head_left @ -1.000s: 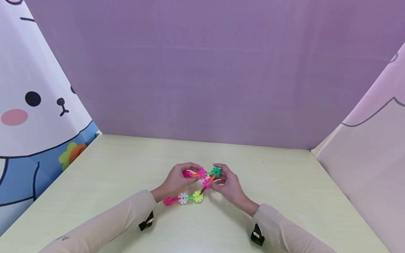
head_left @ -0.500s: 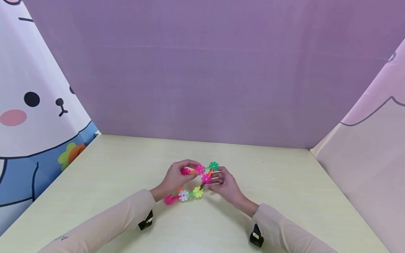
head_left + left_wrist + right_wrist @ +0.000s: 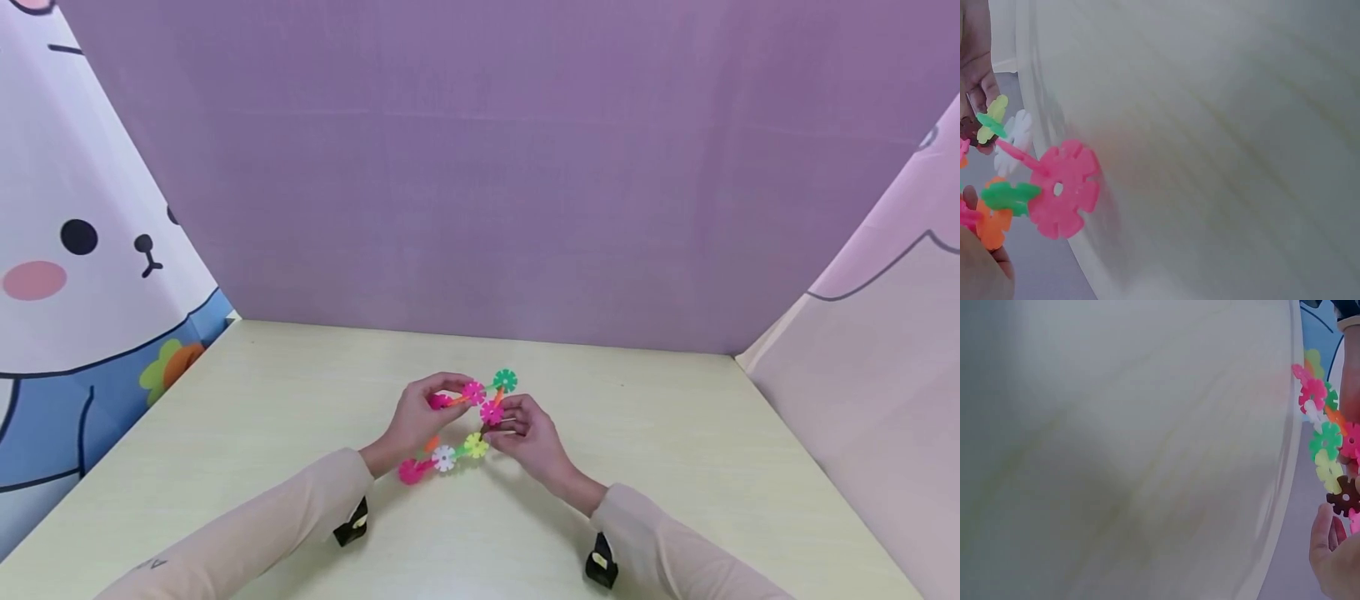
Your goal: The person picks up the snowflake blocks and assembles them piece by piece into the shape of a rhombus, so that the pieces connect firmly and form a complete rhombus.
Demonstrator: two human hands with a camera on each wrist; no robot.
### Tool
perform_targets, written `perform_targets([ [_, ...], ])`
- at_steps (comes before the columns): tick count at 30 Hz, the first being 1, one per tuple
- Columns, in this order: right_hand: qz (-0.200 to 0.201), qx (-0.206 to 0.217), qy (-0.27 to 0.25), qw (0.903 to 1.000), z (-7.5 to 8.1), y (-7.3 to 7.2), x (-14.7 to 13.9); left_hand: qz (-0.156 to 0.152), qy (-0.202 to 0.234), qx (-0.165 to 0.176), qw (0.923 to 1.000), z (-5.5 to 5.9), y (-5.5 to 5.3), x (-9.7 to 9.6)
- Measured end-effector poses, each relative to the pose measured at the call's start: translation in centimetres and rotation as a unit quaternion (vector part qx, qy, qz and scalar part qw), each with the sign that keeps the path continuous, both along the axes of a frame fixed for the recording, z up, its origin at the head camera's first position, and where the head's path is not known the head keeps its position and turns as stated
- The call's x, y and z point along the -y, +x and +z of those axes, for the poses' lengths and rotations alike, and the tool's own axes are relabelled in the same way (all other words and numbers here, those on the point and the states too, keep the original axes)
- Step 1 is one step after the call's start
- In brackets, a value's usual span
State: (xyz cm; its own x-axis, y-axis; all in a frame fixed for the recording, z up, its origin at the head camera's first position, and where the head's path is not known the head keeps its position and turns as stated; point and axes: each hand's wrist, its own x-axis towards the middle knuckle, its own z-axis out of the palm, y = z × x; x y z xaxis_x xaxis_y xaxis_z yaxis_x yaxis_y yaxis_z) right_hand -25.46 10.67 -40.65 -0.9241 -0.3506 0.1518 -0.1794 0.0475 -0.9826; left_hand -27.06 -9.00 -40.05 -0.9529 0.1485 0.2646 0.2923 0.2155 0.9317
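A chain of interlocking plastic snowflake discs, bent into a loop, hangs between both hands above the table. My left hand (image 3: pixel 422 414) pinches its upper left part by the pink discs (image 3: pixel 473 392). On the right side my right hand (image 3: pixel 531 437) holds the loop, its thumb and fingers at the brown disc (image 3: pixel 1345 497) and a neighbouring pink disc (image 3: pixel 491 412). A green disc (image 3: pixel 505 381) forms the far corner. Yellow (image 3: pixel 476 446) and white (image 3: pixel 443 457) discs run along the near side to a large pink disc (image 3: pixel 1065 189). Orange and green discs (image 3: pixel 1011 197) sit beside it, partly covered by the left hand.
The pale wooden table (image 3: pixel 637 417) spreads around the hands. A purple cloth screen (image 3: pixel 480 183) rises behind it, with cartoon-printed cloth (image 3: pixel 90 167) on the left and pink cloth (image 3: pixel 885 350) on the right. Dark bands hang below both sleeves.
The far end with the green disc has risen away from me. My right hand has let go of the green disc and moved down to the brown one. The near side has shifted slightly right.
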Motion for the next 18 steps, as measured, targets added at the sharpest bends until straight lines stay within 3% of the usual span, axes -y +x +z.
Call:
perform_targets([
  [10,0.007,0.016,-0.003,0.9998,0.2,-0.4,0.0,0.001,0.016,0.001,0.9999,0.2,0.0,-0.3],
  [18,-0.008,-0.008,0.037,0.9992,0.8,-1.2,-0.7,-0.029,-0.007,0.008,0.9995,2.9,1.3,-0.2],
])
